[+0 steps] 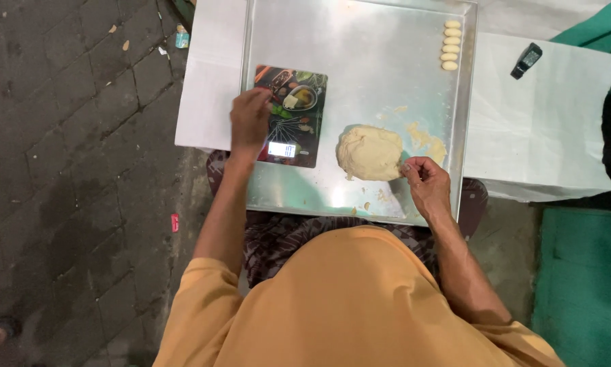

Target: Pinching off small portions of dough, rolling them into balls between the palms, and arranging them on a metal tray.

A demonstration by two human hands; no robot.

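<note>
Head view, looking straight down at a big metal tray (360, 41) on a white-covered counter (543, 122). Left hand (250, 122) laid on the near left part of the tray, over the left side of a flat kitchen scale (299, 112) with a food picture on top. Left fingers (259, 95) bent and close together, resting on the scale, gripping nothing that could be seen. Small piece of dough (290, 102) sat on the scale, just beside those fingers. Little lit screen (282, 149) at the near edge of the scale. Right hand (424, 180) by the near right corner of the tray, right fingers (411, 168) pinched together on the edge of a big pale dough lump (370, 153). Smears of dough (428, 143) just behind that hand. Row of small shaped dough pieces (451, 45) lined up at the far right corner of the tray. Dark small gadget (526, 61) lay on the counter, well apart from the tray.
</note>
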